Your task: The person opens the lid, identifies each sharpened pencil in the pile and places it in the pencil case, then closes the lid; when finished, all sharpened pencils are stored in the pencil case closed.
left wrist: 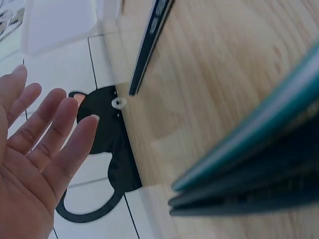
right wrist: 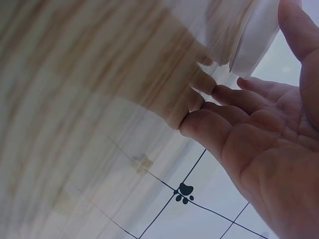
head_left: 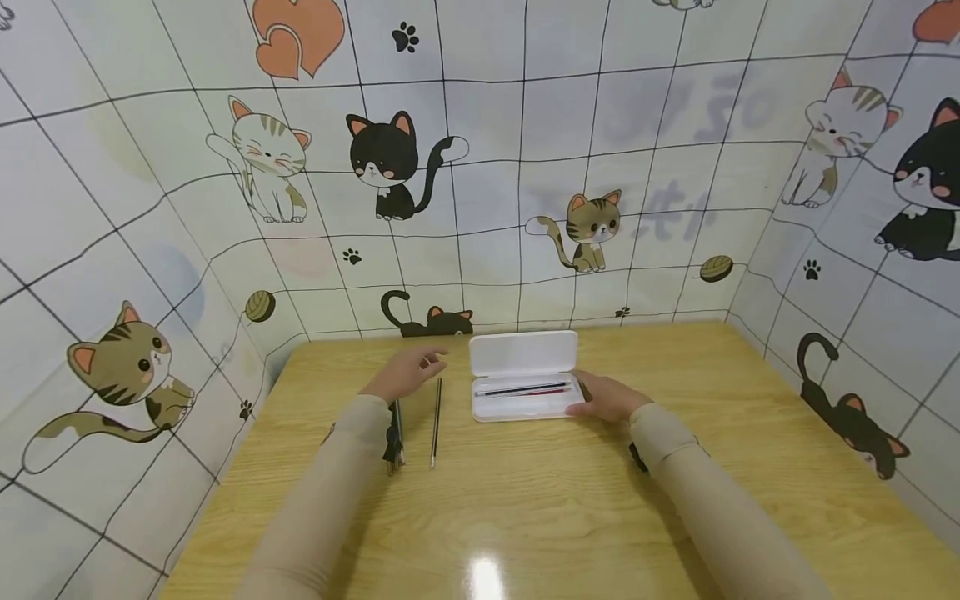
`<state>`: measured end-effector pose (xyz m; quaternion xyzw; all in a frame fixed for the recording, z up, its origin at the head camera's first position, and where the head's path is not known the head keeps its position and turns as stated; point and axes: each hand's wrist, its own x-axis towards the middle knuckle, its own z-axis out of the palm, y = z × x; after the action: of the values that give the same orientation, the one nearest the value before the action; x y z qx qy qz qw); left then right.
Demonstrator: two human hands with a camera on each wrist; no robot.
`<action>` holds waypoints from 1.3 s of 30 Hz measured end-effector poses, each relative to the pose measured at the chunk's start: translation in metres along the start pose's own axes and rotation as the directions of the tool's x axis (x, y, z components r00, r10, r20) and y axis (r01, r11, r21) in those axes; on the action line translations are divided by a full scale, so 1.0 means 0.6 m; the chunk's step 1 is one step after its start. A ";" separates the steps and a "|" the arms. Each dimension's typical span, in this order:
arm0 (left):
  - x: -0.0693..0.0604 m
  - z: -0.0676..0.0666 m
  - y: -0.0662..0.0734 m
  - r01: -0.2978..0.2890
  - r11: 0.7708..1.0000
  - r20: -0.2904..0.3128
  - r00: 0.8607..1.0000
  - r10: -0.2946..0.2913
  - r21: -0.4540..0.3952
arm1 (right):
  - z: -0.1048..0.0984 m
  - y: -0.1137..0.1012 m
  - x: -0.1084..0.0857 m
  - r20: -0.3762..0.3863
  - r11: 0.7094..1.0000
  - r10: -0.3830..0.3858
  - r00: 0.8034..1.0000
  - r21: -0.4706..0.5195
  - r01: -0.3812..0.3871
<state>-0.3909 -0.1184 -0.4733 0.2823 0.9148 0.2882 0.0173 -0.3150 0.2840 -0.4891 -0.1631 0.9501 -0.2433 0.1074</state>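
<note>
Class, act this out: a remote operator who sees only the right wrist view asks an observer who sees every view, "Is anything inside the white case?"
Observer: Yes, slim pen-like sticks lie inside the white case.
Operator: Is the left hand holding anything?
Observer: No, the left hand shows an empty palm.
Operator: What lies just left of the case?
Observer: A single dark stick, lying on the table.

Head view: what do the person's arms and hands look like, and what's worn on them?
The left sleeve and right sleeve are long, plain beige. The left hand and right hand show no gloves. A small black piece shows beneath the right forearm near the wrist.
</note>
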 end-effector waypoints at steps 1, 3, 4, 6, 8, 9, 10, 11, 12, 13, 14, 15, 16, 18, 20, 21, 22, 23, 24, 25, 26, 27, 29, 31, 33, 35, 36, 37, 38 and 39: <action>-0.002 -0.005 -0.002 0.005 1.000 -0.004 1.000 -0.005 -0.014 | -0.001 0.000 0.001 0.000 1.000 -0.001 1.000 0.003 0.001; -0.006 -0.013 -0.008 0.019 0.998 0.001 1.000 -0.019 -0.063 | -0.003 0.000 0.002 0.002 1.000 0.000 1.000 0.000 0.000; -0.008 -0.016 -0.011 0.024 0.996 0.004 1.000 -0.024 -0.082 | -0.003 -0.001 0.003 0.003 1.000 0.002 1.000 0.003 -0.002; -0.012 -0.021 -0.017 0.039 0.993 0.014 0.999 -0.038 -0.115 | -0.005 -0.001 0.003 0.005 1.000 0.001 1.000 0.006 -0.001; -0.017 -0.027 -0.021 0.055 0.988 0.025 0.998 -0.052 -0.143 | -0.006 -0.002 0.004 0.008 1.000 -0.002 1.000 0.008 0.002; -0.020 -0.030 -0.023 0.061 0.988 0.026 0.998 -0.058 -0.145 | -0.007 -0.002 0.004 0.007 1.000 -0.003 1.000 0.013 0.003; -0.022 -0.032 -0.024 0.066 0.987 0.023 0.998 -0.063 -0.145 | -0.007 -0.002 0.004 0.008 1.000 -0.001 1.000 0.017 0.001; -0.025 -0.034 -0.025 0.068 0.988 0.015 0.998 -0.066 -0.139 | -0.006 -0.003 0.004 0.007 1.000 -0.001 1.000 0.022 0.000; -0.029 -0.036 -0.025 0.071 0.989 0.004 0.997 -0.071 -0.134 | -0.006 -0.003 0.003 0.004 1.000 -0.001 1.000 0.025 0.001; -0.032 -0.037 -0.027 0.070 0.990 -0.010 0.997 -0.072 -0.126 | -0.005 -0.003 0.001 0.001 1.000 0.001 1.000 0.026 -0.001; -0.035 -0.036 -0.029 0.072 0.991 -0.023 0.997 -0.075 -0.113 | -0.003 -0.003 -0.001 0.001 1.000 0.005 1.000 0.026 -0.005; -0.039 -0.035 -0.031 0.077 0.991 -0.034 0.996 -0.081 -0.105 | 0.000 -0.003 -0.003 0.003 0.999 0.016 1.000 0.031 -0.016; -0.044 -0.033 -0.034 0.084 0.991 -0.039 0.995 -0.088 -0.105 | 0.003 -0.002 -0.005 0.007 0.999 0.027 1.000 0.035 -0.027; -0.054 -0.028 -0.038 0.113 0.986 -0.031 0.993 -0.118 -0.120 | 0.012 -0.002 -0.010 0.019 0.999 0.036 0.999 0.031 -0.037; -0.064 -0.021 -0.043 0.151 0.977 -0.007 0.988 -0.153 -0.148 | 0.020 -0.001 -0.014 0.035 0.998 0.045 0.998 0.030 -0.046; -0.068 -0.019 -0.045 0.164 0.973 0.004 0.986 -0.166 -0.163 | 0.024 -0.001 -0.015 0.038 0.998 0.047 0.998 0.032 -0.048; -0.070 -0.018 -0.045 0.178 0.968 0.011 0.984 -0.179 -0.178 | 0.027 -0.001 -0.015 0.037 0.999 0.041 0.998 0.028 -0.042; -0.072 -0.017 -0.045 0.186 0.964 0.014 0.982 -0.187 -0.188 | 0.028 -0.002 -0.016 0.031 0.999 0.040 0.999 0.030 -0.041; -0.072 -0.016 -0.046 0.190 0.962 0.016 0.982 -0.190 -0.194 | 0.029 -0.002 -0.016 0.025 0.999 0.039 0.999 0.033 -0.039; -0.070 -0.015 -0.046 0.194 0.960 0.018 0.981 -0.194 -0.201 | 0.028 -0.001 -0.015 0.019 0.999 0.040 0.999 0.036 -0.040; -0.068 -0.015 -0.045 0.195 0.960 0.019 0.981 -0.196 -0.202 | 0.027 -0.001 -0.015 0.012 0.998 0.040 0.999 0.037 -0.041; -0.066 -0.015 -0.045 0.197 0.959 0.022 0.980 -0.196 -0.203 | 0.026 0.000 -0.014 0.007 0.998 0.042 0.999 0.039 -0.042; -0.060 -0.016 -0.044 0.207 0.956 0.034 0.978 -0.204 -0.209 | 0.022 0.001 -0.013 0.000 0.999 0.036 0.999 0.035 -0.036; -0.055 -0.017 -0.043 0.217 0.953 0.043 0.976 -0.213 -0.212 | 0.017 0.002 -0.012 -0.002 0.999 0.027 1.000 0.024 -0.027; -0.052 -0.018 -0.043 0.221 0.952 0.045 0.975 -0.216 -0.213 | 0.013 0.002 -0.009 -0.004 1.000 0.012 1.000 0.019 -0.012; -0.049 -0.019 -0.043 0.225 0.950 0.040 0.974 -0.222 -0.219 | 0.009 0.002 -0.007 -0.006 1.000 -0.003 1.000 0.016 0.003; -0.048 -0.019 -0.044 0.224 0.949 0.036 0.975 -0.221 -0.220 | 0.007 0.001 -0.005 -0.006 1.000 -0.004 1.000 0.021 0.004; -0.047 -0.019 -0.045 0.223 0.949 0.032 0.975 -0.221 -0.225 | 0.006 0.001 -0.003 -0.008 1.000 -0.007 1.000 0.023 0.008; -0.045 -0.019 -0.046 0.223 0.948 0.027 0.974 -0.223 -0.228 | 0.004 0.001 -0.001 -0.011 1.000 -0.013 1.000 0.022 0.013; -0.043 -0.019 -0.047 0.227 0.946 0.023 0.973 -0.228 -0.232 | 0.002 0.001 0.000 -0.014 1.000 -0.014 1.000 0.022 0.015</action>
<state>-0.3859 -0.1567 -0.4820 0.1703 0.9011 0.3903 0.0815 -0.3150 0.2840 -0.4903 -0.1672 0.9469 -0.2556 0.1009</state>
